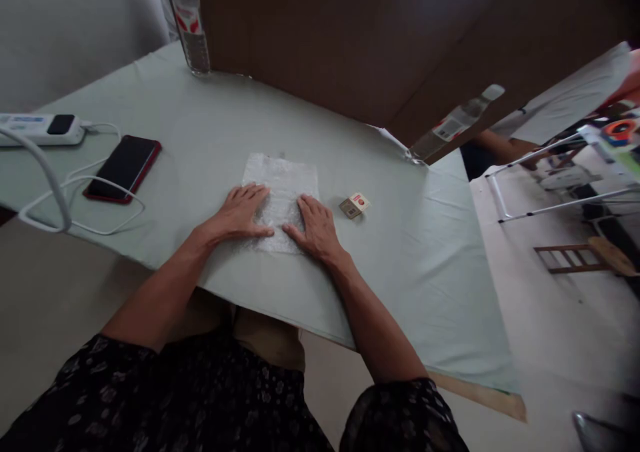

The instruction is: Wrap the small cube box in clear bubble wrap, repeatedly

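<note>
A sheet of clear bubble wrap (285, 189) lies flat on the pale green cloth of the table (395, 252). My left hand (243, 213) rests on its left edge, fingers spread and thumb pointing inward. On the right edge lies my right hand (316, 227), also palm down with its fingers apart. Neither hand grips anything. Just right of the wrap, beyond my right hand, sits a small box (354, 205) in brown and cream with a red mark.
A phone (123, 169), white cable (107, 182) and power strip (40, 130) lie at the left. Bottles (193, 32) (453, 125) stand by a brown panel (320, 39) at the back. Beyond the right side are a person's arm (507, 151) and a wooden stool (613, 255).
</note>
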Demonstrator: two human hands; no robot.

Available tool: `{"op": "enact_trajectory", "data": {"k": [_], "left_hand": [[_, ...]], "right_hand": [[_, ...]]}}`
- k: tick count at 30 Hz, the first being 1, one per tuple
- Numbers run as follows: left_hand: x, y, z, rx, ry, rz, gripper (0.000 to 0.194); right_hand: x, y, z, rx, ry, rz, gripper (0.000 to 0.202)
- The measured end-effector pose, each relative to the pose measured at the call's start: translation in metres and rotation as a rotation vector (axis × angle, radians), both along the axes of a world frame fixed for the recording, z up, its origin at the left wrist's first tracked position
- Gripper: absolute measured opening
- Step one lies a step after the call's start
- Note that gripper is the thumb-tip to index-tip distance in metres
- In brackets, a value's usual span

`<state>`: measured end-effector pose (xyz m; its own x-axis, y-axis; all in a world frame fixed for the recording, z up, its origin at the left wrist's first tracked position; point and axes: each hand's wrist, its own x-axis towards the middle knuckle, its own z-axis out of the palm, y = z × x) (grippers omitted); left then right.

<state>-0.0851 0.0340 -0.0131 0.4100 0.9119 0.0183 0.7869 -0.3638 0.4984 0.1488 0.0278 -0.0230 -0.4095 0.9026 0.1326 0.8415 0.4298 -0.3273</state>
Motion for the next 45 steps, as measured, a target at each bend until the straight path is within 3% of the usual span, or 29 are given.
{"op": "enact_trajectory", "data": {"k": [9,16,20,23,25,27,30,33,38,42,45], "left_hand": [[-0.018,0.006,-0.002,-0.03,0.002,-0.081,0.102],[-0.014,0.001,-0.001,0.178,-0.129,0.042,0.063],[-0.008,-0.004,0.0,0.119,-0.022,-0.03,0.072],[-0.008,-0.006,0.0,0.097,0.008,-0.049,0.082],[-0.008,-0.006,0.001,0.084,0.009,-0.05,0.085],[-0.009,-0.006,0.002,0.062,0.01,-0.048,0.086],[-0.009,-0.005,0.003,0.038,0.003,-0.039,0.089],[-0.009,-0.005,0.0,0.043,-0.021,-0.044,0.091],[-0.009,-0.004,-0.003,0.064,-0.07,-0.052,0.098],[-0.009,-0.004,-0.001,0.044,-0.066,-0.023,0.102],[-0.01,-0.003,-0.002,0.033,-0.068,-0.031,0.101]], "right_hand": [[0.005,-0.024,0.003,-0.012,-0.074,-0.108,0.073],[0.002,-0.029,-0.003,0.04,-0.023,-0.123,0.053],[0.013,-0.023,0.0,0.184,0.06,-0.153,0.04],[0.04,-0.01,0.002,0.425,0.154,-0.309,0.038],[0.064,0.001,-0.002,0.518,0.206,-0.457,0.052],[0.085,0.011,-0.009,0.483,0.27,-0.604,0.069],[0.102,0.018,-0.015,0.271,0.417,-0.669,0.065],[0.09,0.015,-0.005,0.207,0.554,-0.561,0.053],[0.027,0.007,0.024,0.124,0.616,-0.168,0.048],[-0.008,0.012,0.017,-0.027,0.527,0.03,0.047],[-0.014,0.014,0.004,-0.078,0.41,0.042,0.048]]}}
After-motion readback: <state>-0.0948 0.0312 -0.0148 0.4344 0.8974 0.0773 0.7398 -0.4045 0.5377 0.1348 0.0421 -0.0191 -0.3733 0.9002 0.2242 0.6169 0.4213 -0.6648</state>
